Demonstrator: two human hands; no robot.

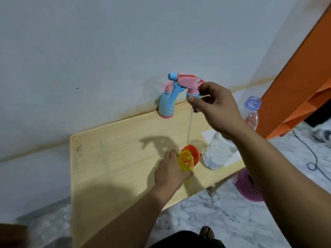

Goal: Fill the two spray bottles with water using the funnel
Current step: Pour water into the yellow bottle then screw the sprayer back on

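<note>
Against a pale wall, on the wooden table (111, 158), my left hand (170, 173) grips the yellow bottle (186, 161), its neck open. My right hand (217, 108) pinches the lifted spray head (188, 83) at its collar (light, stiff plastic; the dip tube (189, 126) looks floppy). The orange funnel (192, 153) sits just behind.

Just one view here, from the cam on your head: you're looking forward and steeply down at the wooden surface (111, 158), tilted a bit, close in, with the wall (107, 42) right behind it.
</note>
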